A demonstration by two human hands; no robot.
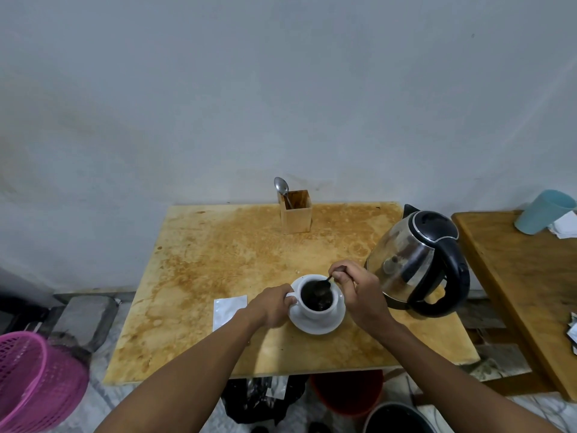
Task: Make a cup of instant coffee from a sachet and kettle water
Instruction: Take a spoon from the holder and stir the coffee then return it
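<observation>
A white cup (315,311) full of dark coffee stands on a white saucer (318,325) on the stained wooden table (218,254). My left hand (273,304) grips the cup's handle from the left. My right hand (359,292) pinches the handle of a small spoon (323,284), whose bowl dips into the coffee. A silver sachet (226,309) lies flat on the table just left of the cup, partly under my left wrist. The steel kettle (415,260) with its black lid and handle sits to the right of the cup, close to my right hand.
A wooden holder (296,215) with a spoon (281,187) stands at the table's back edge by the wall. A pink basket (34,382) sits low left. A second table (524,276) on the right bears a blue cup (543,212). Buckets and a black bag lie under the table.
</observation>
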